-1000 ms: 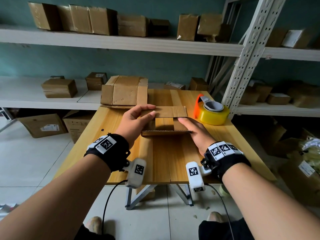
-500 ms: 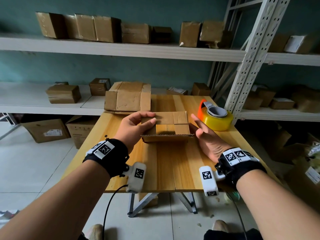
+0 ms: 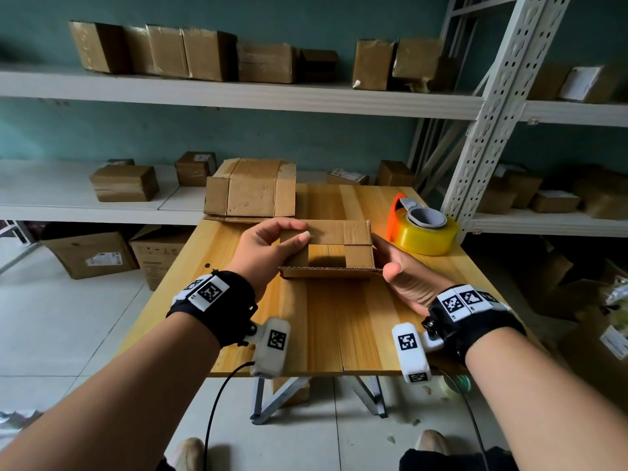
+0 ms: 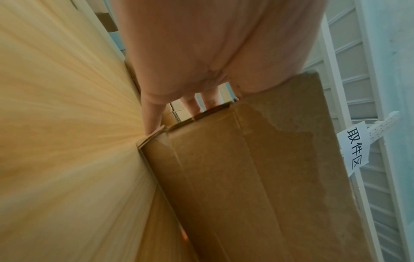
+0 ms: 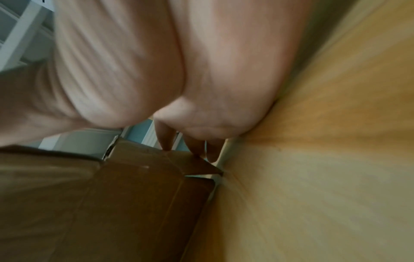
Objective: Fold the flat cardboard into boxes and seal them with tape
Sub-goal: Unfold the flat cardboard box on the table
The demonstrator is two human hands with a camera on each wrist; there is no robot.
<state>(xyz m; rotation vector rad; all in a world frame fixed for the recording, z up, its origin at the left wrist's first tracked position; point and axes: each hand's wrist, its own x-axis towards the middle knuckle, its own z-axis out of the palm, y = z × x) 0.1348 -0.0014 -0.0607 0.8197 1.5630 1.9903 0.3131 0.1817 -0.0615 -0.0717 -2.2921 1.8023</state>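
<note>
Right hand (image 3: 404, 277) now at box (image 3: 339, 232) side, wooden table (image 3: 339, 334), shelved storeroom.

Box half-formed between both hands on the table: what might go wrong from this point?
1. The box has its top open; the left hand pinches only the far flap, so it may spring back flat.
2. The right hand cups one end with little grip; the box may slide.
3. The tape roll sits just beyond that hand and could be knocked.
</note>
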